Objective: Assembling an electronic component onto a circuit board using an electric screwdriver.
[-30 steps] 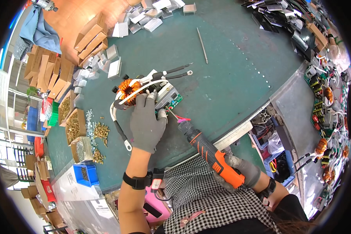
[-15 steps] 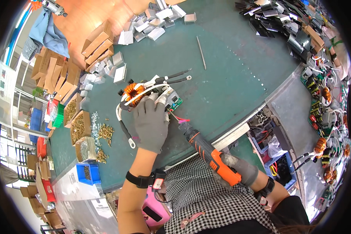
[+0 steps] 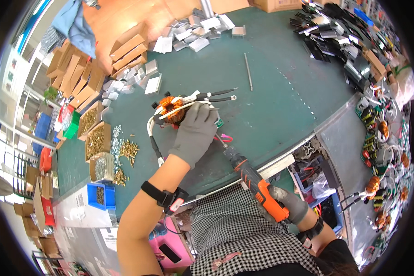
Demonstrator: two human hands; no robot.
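A circuit board (image 3: 220,123) with an orange copper-wound coil (image 3: 171,109) lies on the green bench top, mostly covered by my left hand. My grey-gloved left hand (image 3: 195,135) is closed over the board's right side, its fingertips bent down past the edge; what they press on is hidden. Thick white and black cables with ring lugs (image 3: 233,97) run out from the coil. In my gloved right hand (image 3: 292,204) I hold an orange and black electric screwdriver (image 3: 255,181). Its bit points at the board beside my left hand, next to a small pink loop (image 3: 226,138); whether it touches is unclear.
Loose brass screws (image 3: 129,151) and cartons of fasteners (image 3: 97,141) lie to the left, near a blue bin (image 3: 101,197). Silver heat sinks (image 3: 198,44) are heaped at the back, black ones (image 3: 329,34) far right. A metal rod (image 3: 248,72) lies on the bench. More boards (image 3: 372,133) fill the right-hand surface.
The view has shifted, so the bench sits further right and lower. My left hand has turned and covers more of the board's right side. The screwdriver stays in my right hand, close to the board.
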